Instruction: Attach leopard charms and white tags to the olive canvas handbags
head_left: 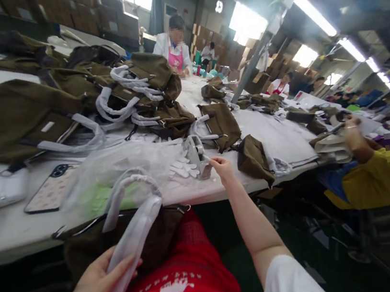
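So the left hand (106, 274) has its thumb and fingers closed around a plastic-wrapped handle (138, 231), which belongs to a dark olive bag (85, 246) sitting right at the table edge, up against the person's red apron (178, 283). The handle's other stretch loops up over the tabletop. The right hand (223, 168) is reached out over the edge of the white table (194, 194), thumb and fingertips pinched on a small whitish strip (208, 159) at the side of a grey tape dispenser (195, 153); too blurry to say exactly what that strip is. Just left of the dispenser there's a scatter of white tags (182, 168), then a clear plastic bag (86, 173) with something green under or in it. Further left, a phone (50, 188) lies with its cameras up, next to a white box-shaped thing (2, 185) with a dark cord. Behind all that is a big heap of olive bags (16, 113), lots of handles wrapped too. Across the table is a co-worker in a pink apron (176, 59), and off to the right, one in a yellow shirt (377, 176).
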Tool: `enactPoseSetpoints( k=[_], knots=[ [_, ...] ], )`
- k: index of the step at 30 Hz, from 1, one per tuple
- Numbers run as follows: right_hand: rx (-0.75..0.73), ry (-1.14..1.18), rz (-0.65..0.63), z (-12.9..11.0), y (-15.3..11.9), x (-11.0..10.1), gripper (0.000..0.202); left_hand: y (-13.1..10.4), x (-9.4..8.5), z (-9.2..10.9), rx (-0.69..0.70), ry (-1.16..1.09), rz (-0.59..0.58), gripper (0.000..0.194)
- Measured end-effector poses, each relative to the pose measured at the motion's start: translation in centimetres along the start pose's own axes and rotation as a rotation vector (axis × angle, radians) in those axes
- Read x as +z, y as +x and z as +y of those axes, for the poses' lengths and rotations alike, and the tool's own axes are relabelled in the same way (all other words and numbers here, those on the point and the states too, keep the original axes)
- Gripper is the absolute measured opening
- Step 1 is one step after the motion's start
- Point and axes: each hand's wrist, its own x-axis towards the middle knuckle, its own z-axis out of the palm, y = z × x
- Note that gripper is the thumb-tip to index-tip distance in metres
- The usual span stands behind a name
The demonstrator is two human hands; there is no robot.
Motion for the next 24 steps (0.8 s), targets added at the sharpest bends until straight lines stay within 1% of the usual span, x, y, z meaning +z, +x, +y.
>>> enactPoseSetpoints(
  k=[3, 6, 8, 13, 16, 18, 19, 20, 22, 24],
  knots=[
    [0.007, -0.008, 0.063, 1.1, -1.5, -0.4, 0.040, -0.8, 1.0, 0.9, -0.038, -0.147, 0.019, 0.065],
    [0.111, 0.026, 0.072, 2.6, -2.4, -0.4, 0.038, -1.6, 1.7, 1.8, -0.029, -0.237, -0.030, 0.065],
    [0.162, 0.051, 0.081, 3.2, -2.6, -0.1, 0.036, -1.8, 1.9, 2.0, -0.028, -0.264, -0.060, 0.064],
    [0.240, 0.022, 0.144, 3.4, -2.4, 0.6, 0.031, -2.1, 2.3, 1.9, -0.022, -0.262, -0.062, 0.063],
    [0.270, 0.006, 0.127, 2.9, -3.8, 0.9, 0.032, -2.1, 2.5, 1.9, -0.011, -0.266, -0.073, 0.061],
    [0.268, 0.019, 0.053, 2.1, -6.1, 1.5, 0.035, -2.0, 2.5, 1.9, 0.002, -0.260, -0.072, 0.057],
    [0.263, 0.038, -0.020, 1.6, -7.6, 2.0, 0.036, -1.9, 2.6, 1.9, 0.009, -0.257, -0.067, 0.056],
    [0.253, 0.066, -0.120, 0.9, -9.3, 2.7, 0.036, -1.8, 2.6, 1.8, 0.015, -0.255, -0.061, 0.056],
    [0.234, 0.108, -0.364, -0.8, -12.9, 4.2, 0.036, -1.6, 2.6, 1.8, 0.025, -0.248, -0.050, 0.056],
    [0.233, 0.132, -0.570, -2.3, -16.3, 6.0, 0.033, -1.5, 2.7, 1.8, 0.038, -0.228, -0.047, 0.054]
  ],
)
